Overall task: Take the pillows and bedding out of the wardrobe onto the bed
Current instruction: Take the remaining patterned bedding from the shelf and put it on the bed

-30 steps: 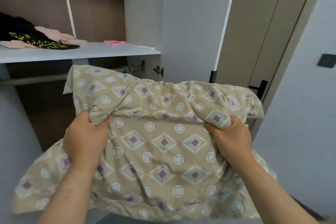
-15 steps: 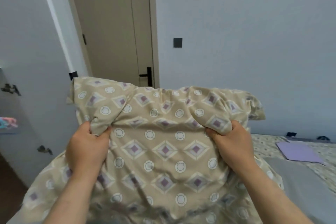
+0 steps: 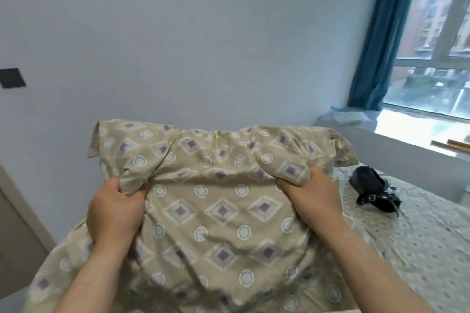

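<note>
While carried, the patterned pillow (image 3: 218, 201) is held upright in the air, with the bed (image 3: 419, 244) to the right. Left hand (image 3: 114, 213) and right hand (image 3: 315, 198): each grip clenched on bunched fabric near the top, probably so the bulk hangs clear.

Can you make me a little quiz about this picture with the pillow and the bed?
1. True or false: both hands are gripping the patterned pillow.
2. What dark thing lies on the bed? A) a black bag B) a red book C) a shoe
3. Fill in: the curtain beside the window is ____.

Key:
1. True. The left hand and the right hand each bunch the fabric.
2. A, the black bag, to the right of the pillow.
3. Blue.
</note>
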{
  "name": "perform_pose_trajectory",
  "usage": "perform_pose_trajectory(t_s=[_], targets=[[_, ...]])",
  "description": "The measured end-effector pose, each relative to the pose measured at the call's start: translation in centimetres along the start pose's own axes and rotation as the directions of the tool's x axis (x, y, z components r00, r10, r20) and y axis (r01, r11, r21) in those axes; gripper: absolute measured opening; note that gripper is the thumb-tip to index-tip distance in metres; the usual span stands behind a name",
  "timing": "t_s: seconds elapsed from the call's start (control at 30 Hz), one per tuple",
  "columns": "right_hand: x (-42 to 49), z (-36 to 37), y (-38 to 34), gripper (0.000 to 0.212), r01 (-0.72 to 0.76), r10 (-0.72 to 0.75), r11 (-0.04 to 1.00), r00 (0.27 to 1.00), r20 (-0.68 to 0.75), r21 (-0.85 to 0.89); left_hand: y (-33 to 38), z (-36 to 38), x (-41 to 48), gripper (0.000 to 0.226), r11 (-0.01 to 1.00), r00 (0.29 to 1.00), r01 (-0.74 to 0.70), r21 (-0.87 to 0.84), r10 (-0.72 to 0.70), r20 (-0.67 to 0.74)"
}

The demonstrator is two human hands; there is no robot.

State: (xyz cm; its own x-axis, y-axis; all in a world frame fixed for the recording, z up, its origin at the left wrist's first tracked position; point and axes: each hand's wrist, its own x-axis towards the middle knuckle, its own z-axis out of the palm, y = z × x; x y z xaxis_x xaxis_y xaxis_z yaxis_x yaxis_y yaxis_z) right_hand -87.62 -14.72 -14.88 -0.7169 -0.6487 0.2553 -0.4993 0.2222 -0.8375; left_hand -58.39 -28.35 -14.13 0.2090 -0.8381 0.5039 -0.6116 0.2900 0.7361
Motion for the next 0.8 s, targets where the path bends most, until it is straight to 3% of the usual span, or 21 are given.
perform_pose_trajectory(t_s=[0.2, 0.4, 0.6, 0.8], targets=[[0.7, -5.0, 5.3, 0.051, -0.197, 0.181, 0.979, 0.958, -0.221, -0.049, 4.2, 10.6, -0.2, 0.026, 0.991, 0.965, -0.081, -0.106, 0.105, 0.242], [0.4, -7.1, 9.0, 0.057, -0.368, 0.313, 0.928, 0.863, -0.396, -0.067, 6.7, 20.0, -0.9, 0.028, 0.965, 0.867, -0.141, -0.222, 0.229, 0.443], [-3.4, -11.2, 15.3, 0.061, -0.558, 0.428, 0.826, 0.711, -0.558, -0.077, 9.7, 27.8, -8.2, 0.026, 0.937, 0.705, -0.181, -0.300, 0.336, 0.624], [-8.3, -14.9, 24.5, 0.063, -0.711, 0.555, 0.703, 0.559, -0.615, -0.011, 10.7, 34.4, -19.4, 0.024, 0.930, 0.516, -0.155, -0.333, 0.364, 0.776]])
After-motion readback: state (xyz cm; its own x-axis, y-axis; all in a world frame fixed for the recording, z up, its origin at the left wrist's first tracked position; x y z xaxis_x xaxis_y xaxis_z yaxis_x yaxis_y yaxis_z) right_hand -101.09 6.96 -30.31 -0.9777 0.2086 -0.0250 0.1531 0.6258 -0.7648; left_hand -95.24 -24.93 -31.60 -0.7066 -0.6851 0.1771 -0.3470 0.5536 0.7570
